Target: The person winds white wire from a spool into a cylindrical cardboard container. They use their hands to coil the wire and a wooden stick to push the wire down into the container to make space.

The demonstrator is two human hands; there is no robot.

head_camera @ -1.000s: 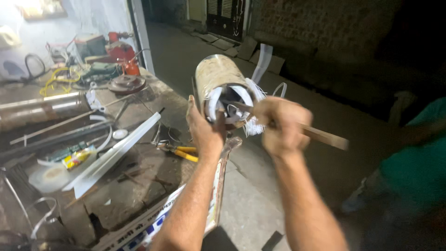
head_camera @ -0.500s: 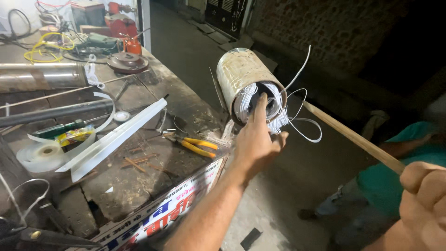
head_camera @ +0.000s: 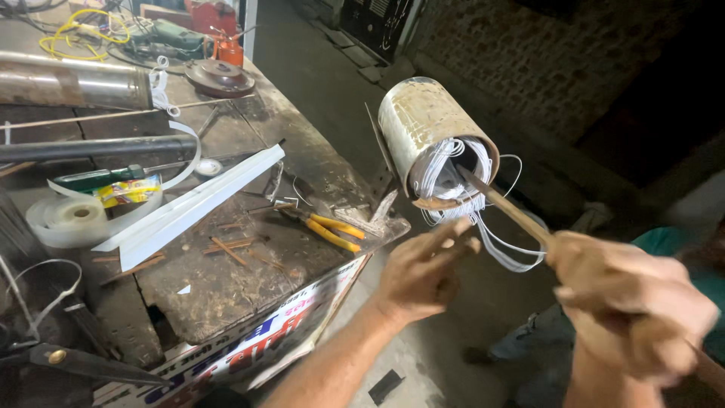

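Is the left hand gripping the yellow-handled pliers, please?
No: the left hand is open in the air below the metal cylinder, while the yellow-handled pliers lie untouched on the workbench.

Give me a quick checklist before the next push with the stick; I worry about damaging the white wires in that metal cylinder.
1. Wooden stick tip inside the metal cylinder mouth: ok.
2. Right hand gripping the stick: ok, though blurred.
3. Left hand steadying the cylinder: not ok, it is open and off it.
4. White wires all tucked inside: not ok, loops hang out below the mouth.
5. Cylinder firmly mounted: cannot tell.
6. Yellow-handled pliers within reach on the bench: ok.
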